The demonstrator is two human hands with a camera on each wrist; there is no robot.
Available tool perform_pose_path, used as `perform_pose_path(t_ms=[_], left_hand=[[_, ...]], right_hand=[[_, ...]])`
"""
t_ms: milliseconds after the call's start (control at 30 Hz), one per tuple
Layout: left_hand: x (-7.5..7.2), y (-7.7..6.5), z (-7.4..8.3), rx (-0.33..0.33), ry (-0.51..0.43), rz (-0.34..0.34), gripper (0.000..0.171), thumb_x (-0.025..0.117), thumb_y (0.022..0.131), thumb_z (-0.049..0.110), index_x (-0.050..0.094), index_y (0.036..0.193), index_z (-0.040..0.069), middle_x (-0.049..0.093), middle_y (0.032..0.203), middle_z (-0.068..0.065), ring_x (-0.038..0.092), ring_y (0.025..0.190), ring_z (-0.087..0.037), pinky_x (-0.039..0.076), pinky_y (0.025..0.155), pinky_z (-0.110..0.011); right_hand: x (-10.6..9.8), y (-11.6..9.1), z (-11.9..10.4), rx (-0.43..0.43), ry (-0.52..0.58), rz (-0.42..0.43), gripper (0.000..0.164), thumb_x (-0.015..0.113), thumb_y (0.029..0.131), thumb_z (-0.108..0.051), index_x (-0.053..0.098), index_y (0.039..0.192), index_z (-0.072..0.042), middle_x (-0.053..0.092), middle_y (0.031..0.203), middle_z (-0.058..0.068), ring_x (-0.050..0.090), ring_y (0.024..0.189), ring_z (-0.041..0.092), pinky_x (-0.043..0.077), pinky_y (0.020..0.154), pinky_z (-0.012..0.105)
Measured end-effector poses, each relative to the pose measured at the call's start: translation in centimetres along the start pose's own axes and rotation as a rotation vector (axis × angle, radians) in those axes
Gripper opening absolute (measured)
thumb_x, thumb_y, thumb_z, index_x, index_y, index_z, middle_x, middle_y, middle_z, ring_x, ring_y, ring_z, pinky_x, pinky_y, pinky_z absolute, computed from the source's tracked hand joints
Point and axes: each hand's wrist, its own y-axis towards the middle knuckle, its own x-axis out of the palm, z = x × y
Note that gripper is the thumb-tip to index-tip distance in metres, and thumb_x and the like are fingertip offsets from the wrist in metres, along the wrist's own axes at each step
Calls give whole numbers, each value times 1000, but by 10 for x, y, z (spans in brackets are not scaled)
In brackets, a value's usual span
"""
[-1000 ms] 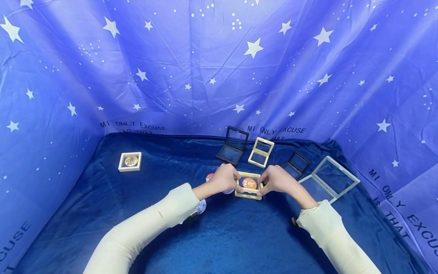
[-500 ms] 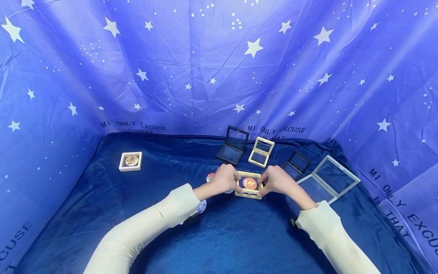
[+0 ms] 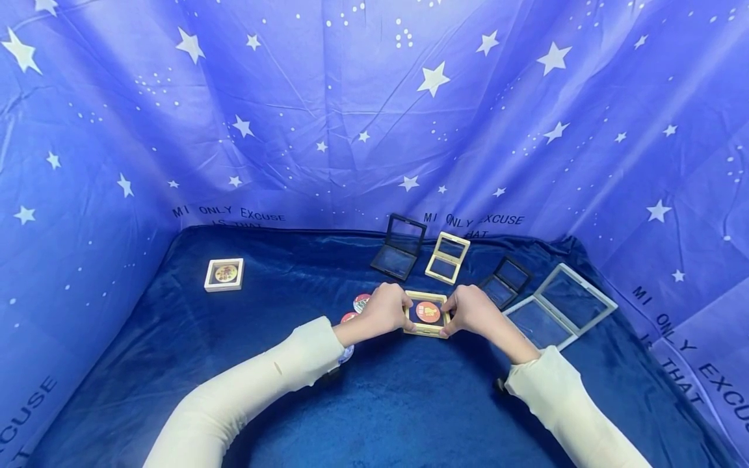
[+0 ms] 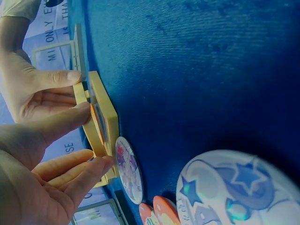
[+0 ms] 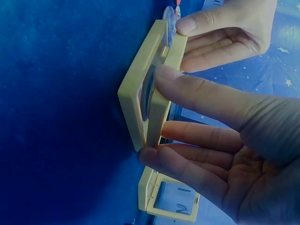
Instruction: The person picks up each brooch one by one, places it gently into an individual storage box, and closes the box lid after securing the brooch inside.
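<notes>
On the blue cloth, with the yellow frame as my clock's hub, I have a white case well apart, between nine and ten. Red-edged badges lie near at nine, and a blue-and-white badge at eight, partly behind the sleeve. I see the left hand pinching the frame's nine o'clock edge between thumb and fingers. A black frame stands unfolded at eleven. My wrist feeds show the hub frame's two halves slightly apart, with an orange badge between them. A smaller yellow frame sits unfolded between twelve and one. The right hand pinches the hub's three o'clock edge. Beyond it I find a small black frame at two and a large pale frame at three, both unfolded.
</notes>
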Motion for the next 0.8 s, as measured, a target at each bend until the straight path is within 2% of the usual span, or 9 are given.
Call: perform_pose_path(t_ms=[67, 167, 300, 500, 633, 800], left_hand=[[1, 0, 0, -14, 14, 5, 23, 94, 71, 25, 81, 80, 8, 65, 61, 6, 52, 58, -8, 38, 55, -19], [4, 0, -1, -9, 43, 20, 35, 95, 70, 27, 83, 97, 8, 77, 81, -1, 64, 73, -12, 46, 62, -20], [7, -1, -2, -1, 66, 31, 40, 96, 68, 28, 82, 100, 9, 79, 94, -4, 69, 83, -16, 49, 67, -21], [9, -1, -2, 7, 96, 29, 40, 96, 69, 29, 82, 101, 8, 79, 90, -2, 67, 76, -12, 47, 61, -19], [11, -1, 0, 2, 125, 26, 41, 95, 70, 29, 82, 102, 8, 79, 90, -2, 68, 78, -12, 49, 62, -19], [10, -1, 2, 16, 144, 19, 36, 95, 70, 29, 82, 96, 8, 75, 73, 3, 69, 74, -11, 51, 62, -21]], right_hand=[[1, 0, -1, 7, -13, 8, 32, 97, 61, -22, 83, 87, -8, 70, 74, -1, 49, 59, 10, 41, 58, 27], [3, -1, -2, 31, -16, 16, 36, 97, 61, -21, 83, 90, -6, 76, 82, 3, 52, 62, 11, 44, 59, 28], [5, -2, -4, 57, -8, 23, 36, 98, 59, -19, 83, 90, -7, 77, 81, 3, 53, 62, 11, 45, 60, 29], [9, -4, -5, 77, -2, 41, 37, 98, 58, -18, 83, 89, -7, 75, 78, 1, 53, 64, 12, 45, 61, 30], [10, -5, -6, 90, -12, 50, 40, 99, 58, -19, 83, 91, -6, 77, 81, 3, 57, 67, 13, 49, 63, 33], [10, -5, -8, 108, -28, 43, 42, 99, 58, -20, 82, 94, -5, 78, 86, 6, 59, 70, 14, 50, 66, 34]])
